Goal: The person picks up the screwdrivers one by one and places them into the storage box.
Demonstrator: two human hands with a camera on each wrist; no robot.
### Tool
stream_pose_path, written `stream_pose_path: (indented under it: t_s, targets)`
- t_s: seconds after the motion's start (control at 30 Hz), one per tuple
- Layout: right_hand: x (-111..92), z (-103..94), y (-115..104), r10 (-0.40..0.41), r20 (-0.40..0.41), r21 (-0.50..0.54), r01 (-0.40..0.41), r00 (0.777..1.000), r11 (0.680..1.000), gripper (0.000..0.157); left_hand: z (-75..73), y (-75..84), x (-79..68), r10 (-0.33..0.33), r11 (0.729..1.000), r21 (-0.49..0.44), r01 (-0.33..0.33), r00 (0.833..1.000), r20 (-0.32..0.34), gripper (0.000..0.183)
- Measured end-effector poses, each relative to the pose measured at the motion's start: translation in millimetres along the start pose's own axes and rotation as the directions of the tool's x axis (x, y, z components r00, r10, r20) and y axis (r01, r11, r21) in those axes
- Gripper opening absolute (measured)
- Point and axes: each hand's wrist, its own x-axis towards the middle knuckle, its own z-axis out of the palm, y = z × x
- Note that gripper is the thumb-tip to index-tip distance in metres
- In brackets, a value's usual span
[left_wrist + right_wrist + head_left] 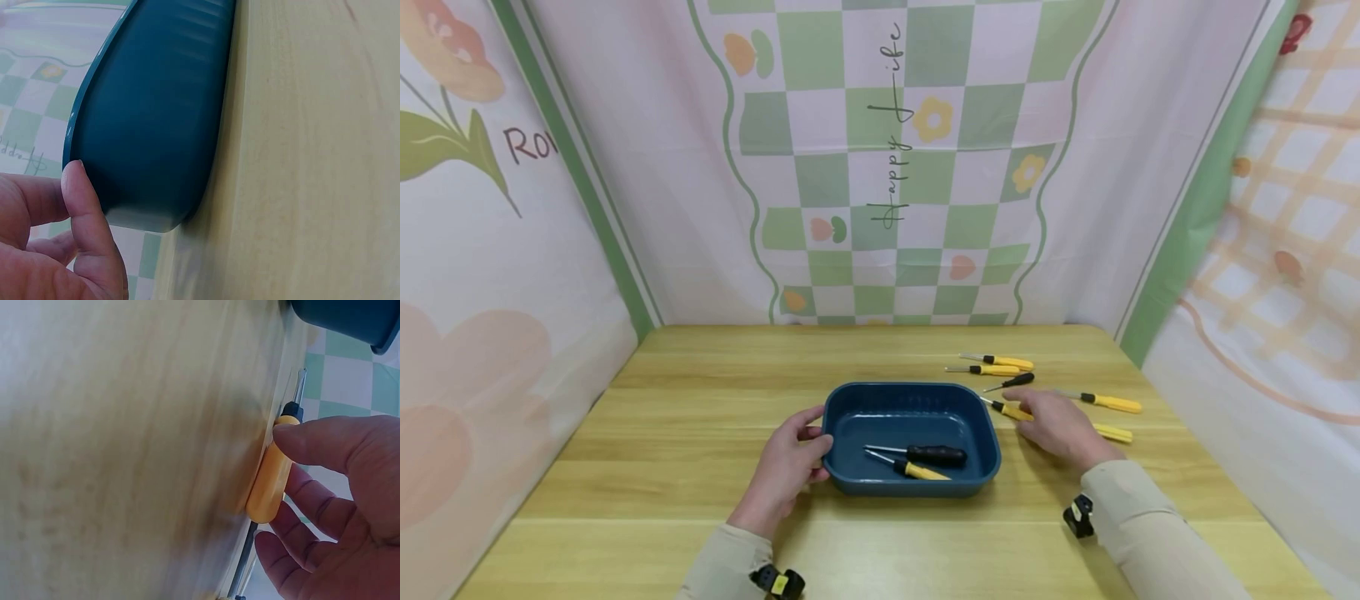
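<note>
Left hand (784, 464) pinches the blue tray (880, 423) at its rim; right hand (1060, 427) pinches a yellow-handled screwdriver (270, 481). An off-centre pinch could let it swivel loose.

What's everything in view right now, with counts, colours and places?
Table: 1, light wood, under the tray and tools
Tray: 1, dark blue, between the hands
Large screwdriver: 1, black, in the tray
Tray's yellow screwdriver: 1, yellow and black, beside the large one
Small screwdriver: 1, black, on the table, right of the tray
Back screwdrivers: 2, yellow and black, beyond the small one
Pinched screwdriver: 1, yellow and black, at the right hand
Outer screwdrivers: 2, yellow, far right, one partly hidden
Checked cloth: 1, green and white, behind the table
Wrist devices: 2, black, one per wrist
Sleeves: 2, beige, both arms
Left hand: 1, on the tray's rim
Right hand: 1, pinching a yellow handle
</note>
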Motion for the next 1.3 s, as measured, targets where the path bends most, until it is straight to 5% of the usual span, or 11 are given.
stream_pose_path:
  t_s: [1.3]
  targets:
    - [-2.1, 2.5, -3.1, -0.015, 0.052, -0.014, 0.016, 0.999, 1.0, 0.045, 0.8, 0.2, -0.8, -0.006, 1.0, -0.011, 0.006, 1.0, -0.002, 0.05]
